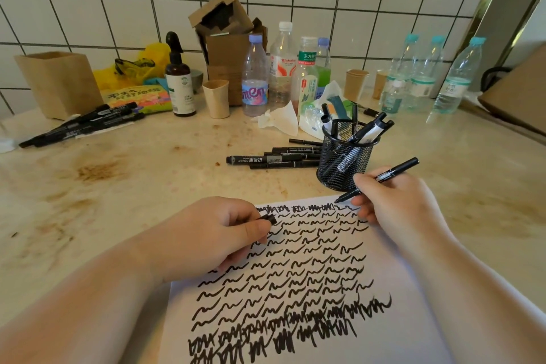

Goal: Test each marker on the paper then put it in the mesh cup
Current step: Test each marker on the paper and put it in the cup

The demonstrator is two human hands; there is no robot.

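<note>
A white paper [393,289] covered in black squiggles lies in front of me. My right hand [396,204] grips an uncapped black marker [396,171], its tip at the paper's top edge. My left hand [212,233] rests on the paper's left side and pinches the marker's black cap [269,219]. The black mesh cup [344,156] stands just beyond the paper, close to my right hand, with several markers in it. A row of capped markers [271,156] lies to the left of the cup. Another bunch of markers [85,124] lies at the far left.
Plastic bottles [283,68] and paper cups [217,97] crowd the back of the stained counter [133,171] under the tiled wall. A brown spray bottle [178,80], cardboard boxes [59,83], crumpled tissue [280,120] and more water bottles [425,74] stand there too.
</note>
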